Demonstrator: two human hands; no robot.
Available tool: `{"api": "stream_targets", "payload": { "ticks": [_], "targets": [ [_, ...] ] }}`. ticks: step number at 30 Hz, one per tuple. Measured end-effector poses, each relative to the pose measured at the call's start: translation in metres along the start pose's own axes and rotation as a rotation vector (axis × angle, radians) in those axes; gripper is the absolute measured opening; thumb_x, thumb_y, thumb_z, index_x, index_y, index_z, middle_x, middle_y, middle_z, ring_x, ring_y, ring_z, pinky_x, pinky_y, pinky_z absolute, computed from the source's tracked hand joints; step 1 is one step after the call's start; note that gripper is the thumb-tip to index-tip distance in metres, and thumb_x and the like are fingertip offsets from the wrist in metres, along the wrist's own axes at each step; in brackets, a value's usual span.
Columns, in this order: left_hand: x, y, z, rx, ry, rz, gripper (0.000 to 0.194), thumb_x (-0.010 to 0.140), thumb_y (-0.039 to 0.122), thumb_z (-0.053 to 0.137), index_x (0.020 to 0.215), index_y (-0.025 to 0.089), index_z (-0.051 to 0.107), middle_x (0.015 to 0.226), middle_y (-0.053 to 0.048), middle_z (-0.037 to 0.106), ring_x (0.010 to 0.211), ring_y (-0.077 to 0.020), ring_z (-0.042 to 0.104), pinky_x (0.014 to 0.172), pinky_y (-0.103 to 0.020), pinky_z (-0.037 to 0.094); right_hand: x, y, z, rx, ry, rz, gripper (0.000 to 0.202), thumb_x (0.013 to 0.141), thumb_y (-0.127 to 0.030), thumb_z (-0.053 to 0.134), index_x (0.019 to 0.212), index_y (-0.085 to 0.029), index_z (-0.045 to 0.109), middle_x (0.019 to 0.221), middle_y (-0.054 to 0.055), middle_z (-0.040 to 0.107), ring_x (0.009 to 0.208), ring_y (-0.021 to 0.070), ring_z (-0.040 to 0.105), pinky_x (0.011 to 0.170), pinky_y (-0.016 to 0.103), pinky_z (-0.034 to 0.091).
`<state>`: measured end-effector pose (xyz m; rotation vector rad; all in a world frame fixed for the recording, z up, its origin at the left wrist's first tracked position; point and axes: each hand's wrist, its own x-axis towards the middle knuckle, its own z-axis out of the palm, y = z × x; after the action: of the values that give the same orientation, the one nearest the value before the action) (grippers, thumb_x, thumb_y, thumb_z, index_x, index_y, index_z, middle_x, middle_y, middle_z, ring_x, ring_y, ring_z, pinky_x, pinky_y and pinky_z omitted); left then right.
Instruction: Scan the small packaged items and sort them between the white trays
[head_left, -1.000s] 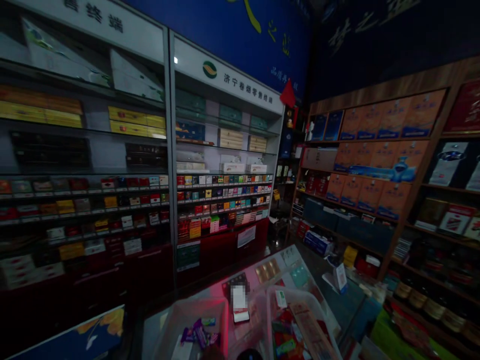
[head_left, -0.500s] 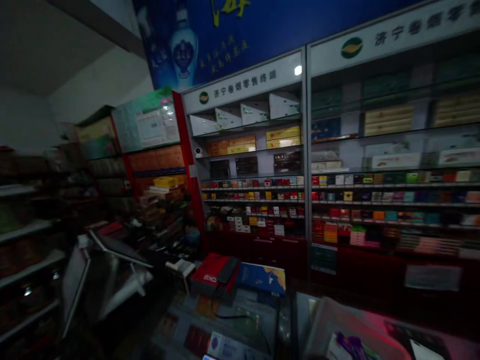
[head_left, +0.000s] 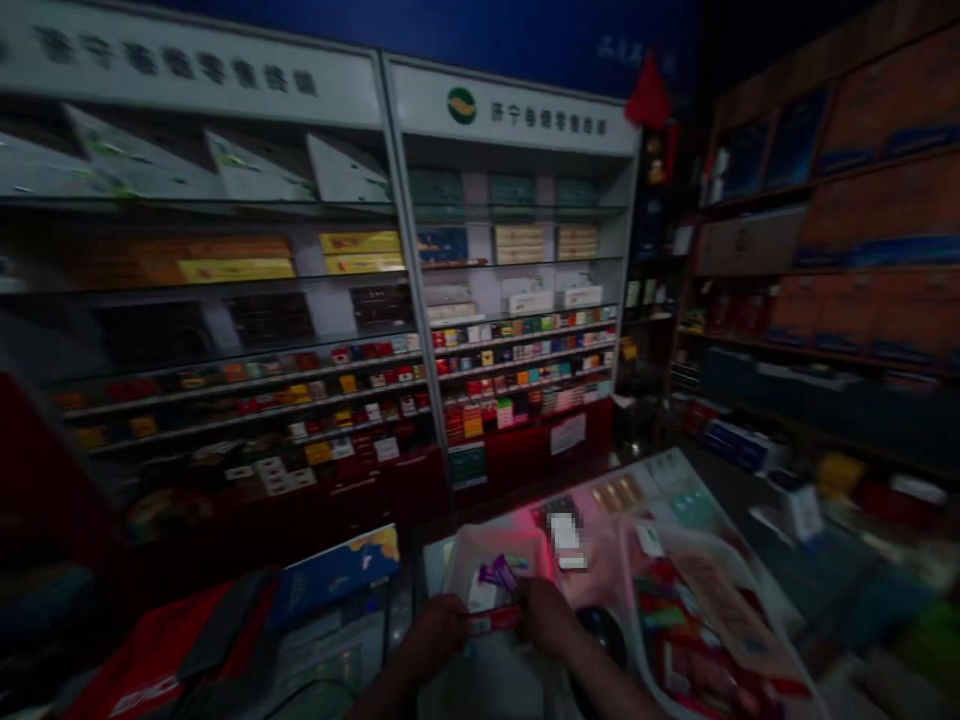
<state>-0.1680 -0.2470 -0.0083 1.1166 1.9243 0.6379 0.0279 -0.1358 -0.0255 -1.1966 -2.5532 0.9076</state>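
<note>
My left hand (head_left: 444, 630) and my right hand (head_left: 546, 618) meet low in the view, over the near side of a pale plastic tub (head_left: 459, 562). Between them is a small red packet (head_left: 493, 620) with a whitish patch at its left end. Each hand has its fingers closed on one end of it. Just beyond the packet, purple wrapped pieces (head_left: 499, 573) lie in the tub beside something white. Dim light and blur hide the print on the packet.
A larger clear bin (head_left: 637, 625) of mixed packets stands to the right. A dark round object (head_left: 600, 632) sits by my right forearm. Behind the tub lies a white pixelated item (head_left: 566, 535). A red box (head_left: 169, 640) and a blue box (head_left: 337, 575) lie left. Shelves (head_left: 517, 265) line the back.
My view has swung right, bringing the tub nearer the middle and the larger bin and right-hand shelves into sight. Both hands now show, holding the red packet; neither was visible before.
</note>
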Motion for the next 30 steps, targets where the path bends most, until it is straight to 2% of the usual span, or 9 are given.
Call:
{"api": "stream_targets", "payload": {
  "ticks": [2, 4, 9, 12, 15, 20, 23, 26, 30],
  "targets": [
    [0.009, -0.002, 0.0, -0.044, 0.022, 0.021, 0.028, 0.063, 0.051, 0.07, 0.069, 0.027, 0.058, 0.061, 0.0, 0.057, 0.066, -0.0244, 0.062, 0.063, -0.038, 0.046, -0.004, -0.004, -0.015, 0.003, 0.055, 0.099, 0.028, 0.076, -0.01, 0.067, 0.1, -0.015, 0.08, 0.108, 0.016, 0.08, 0.102, 0.0266, 0.075, 0.079, 0.028, 0.049],
    [0.013, -0.001, 0.002, -0.207, 0.034, 0.044, 0.031, 0.06, 0.053, 0.073, 0.071, 0.028, 0.06, 0.062, 0.001, 0.062, 0.067, -0.0242, 0.066, 0.065, -0.039, 0.05, -0.009, -0.004, -0.027, 0.016, 0.092, 0.126, 0.024, 0.078, -0.013, 0.07, 0.099, -0.016, 0.081, 0.109, 0.015, 0.08, 0.105, 0.0261, 0.074, 0.081, 0.027, 0.047],
    [0.013, 0.012, 0.002, -0.423, 0.026, 0.054, 0.049, 0.06, 0.063, 0.079, 0.086, 0.024, 0.064, 0.084, -0.004, 0.075, 0.084, -0.0231, 0.076, 0.078, -0.035, 0.058, -0.02, 0.002, -0.046, 0.085, 0.138, 0.154, 0.025, 0.08, -0.008, 0.065, 0.097, -0.017, 0.082, 0.103, 0.011, 0.082, 0.098, 0.0217, 0.074, 0.078, 0.025, 0.045],
    [0.009, 0.026, 0.003, -0.608, 0.012, 0.023, 0.059, 0.051, 0.058, 0.091, 0.087, 0.02, 0.064, 0.085, -0.005, 0.077, 0.082, -0.0228, 0.077, 0.073, -0.031, 0.058, -0.022, 0.013, -0.051, 0.154, 0.117, 0.143, 0.028, 0.082, -0.006, 0.059, 0.092, -0.018, 0.082, 0.092, 0.008, 0.082, 0.09, 0.02, 0.074, 0.074, 0.024, 0.045],
    [0.009, 0.037, 0.005, -0.71, -0.026, 0.034, 0.06, 0.052, 0.053, 0.095, 0.09, 0.019, 0.064, 0.086, -0.007, 0.08, 0.083, -0.0229, 0.078, 0.071, -0.029, 0.057, -0.023, 0.027, -0.054, 0.228, 0.145, 0.172, 0.026, 0.084, -0.008, 0.055, 0.081, -0.018, 0.079, 0.079, 0.006, 0.079, 0.078, 0.0192, 0.073, 0.069, 0.025, 0.044],
    [0.016, 0.044, 0.012, -0.731, -0.058, 0.032, 0.06, 0.052, 0.052, 0.098, 0.089, 0.017, 0.066, 0.083, -0.007, 0.081, 0.078, -0.0204, 0.077, 0.071, -0.028, 0.056, -0.032, 0.045, -0.068, 0.332, 0.185, 0.206, 0.025, 0.086, -0.017, 0.059, 0.064, -0.018, 0.07, 0.068, 0.005, 0.074, 0.066, 0.0164, 0.067, 0.062, 0.024, 0.04],
    [0.026, 0.048, 0.021, -0.715, -0.101, 0.057, 0.06, 0.054, 0.053, 0.098, 0.09, 0.015, 0.068, 0.083, -0.009, 0.081, 0.08, -0.02, 0.077, 0.072, -0.028, 0.056, -0.037, 0.055, -0.08, 0.373, 0.226, 0.244, 0.025, 0.088, -0.026, 0.062, 0.065, -0.017, 0.07, 0.066, 0.003, 0.072, 0.062, 0.0146, 0.062, 0.061, 0.023, 0.038],
    [0.038, 0.054, 0.032, -0.682, -0.118, 0.103, 0.054, 0.059, 0.054, 0.095, 0.088, 0.015, 0.07, 0.085, -0.008, 0.08, 0.083, -0.0212, 0.077, 0.076, -0.03, 0.057, -0.042, 0.067, -0.09, 0.418, 0.247, 0.247, 0.024, 0.087, -0.028, 0.063, 0.067, -0.017, 0.07, 0.066, 0.003, 0.072, 0.063, 0.015, 0.062, 0.063, 0.024, 0.04],
    [0.051, 0.066, 0.047, -0.493, -0.053, 0.186, 0.042, 0.068, 0.052, 0.085, 0.083, 0.015, 0.074, 0.079, -0.005, 0.077, 0.077, -0.0195, 0.071, 0.077, -0.031, 0.055, -0.046, 0.084, -0.098, 0.398, 0.307, 0.271, 0.022, 0.086, -0.026, 0.062, 0.069, -0.017, 0.071, 0.071, 0.003, 0.072, 0.07, 0.0162, 0.064, 0.068, 0.025, 0.043]
  ]
}}
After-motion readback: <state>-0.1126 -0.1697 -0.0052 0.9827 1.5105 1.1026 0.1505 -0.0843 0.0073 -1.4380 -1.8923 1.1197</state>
